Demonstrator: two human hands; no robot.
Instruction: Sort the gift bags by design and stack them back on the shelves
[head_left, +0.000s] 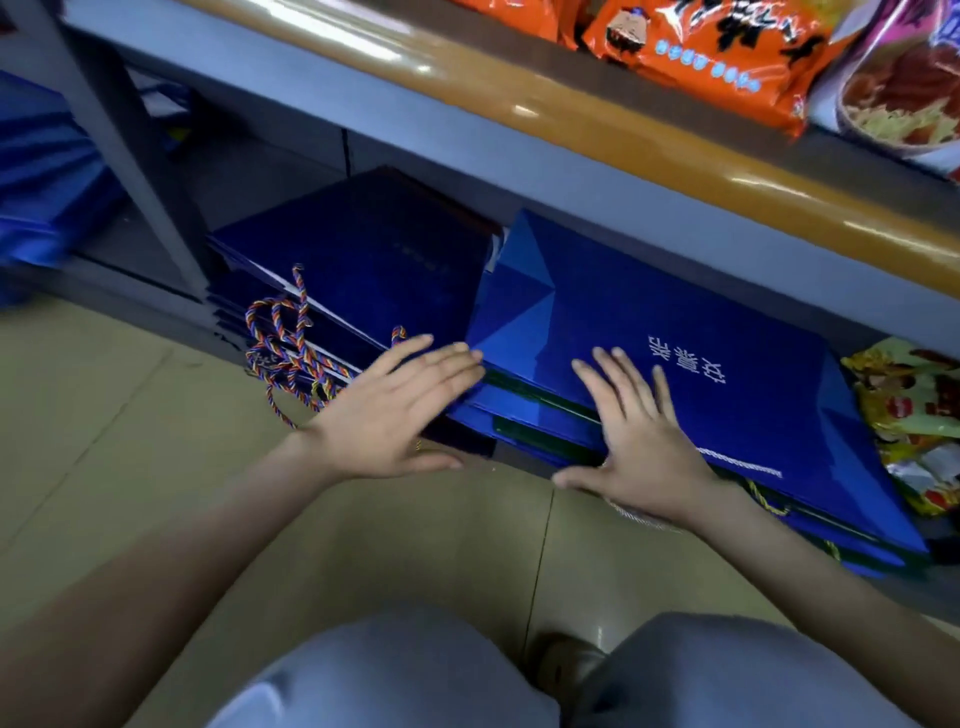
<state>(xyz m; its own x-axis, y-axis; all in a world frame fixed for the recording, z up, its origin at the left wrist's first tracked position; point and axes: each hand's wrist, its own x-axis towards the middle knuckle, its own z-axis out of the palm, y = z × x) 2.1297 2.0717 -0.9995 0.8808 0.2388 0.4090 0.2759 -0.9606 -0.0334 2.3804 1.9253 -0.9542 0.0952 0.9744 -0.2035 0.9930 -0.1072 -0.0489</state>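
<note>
Two stacks of flat blue gift bags lie on the bottom shelf. The right stack (675, 332) is bright blue with white characters and a lighter triangle pattern on top. My right hand (639, 436) lies flat on its front edge, fingers straight. My left hand (395, 410) has straight fingers touching that stack's left corner. The left stack (363, 260) is darker navy, and its multicoloured rope handles (291, 353) spill over the shelf front.
A grey metal shelf frame post (130, 156) stands at left, with more blue bags (36, 171) beyond it. Orange snack packets (727, 52) sit on the shelf above, behind an orange edge strip. Yellow snack packets (914, 415) lie right of the stack. Beige tiled floor (130, 467) and my knees are below.
</note>
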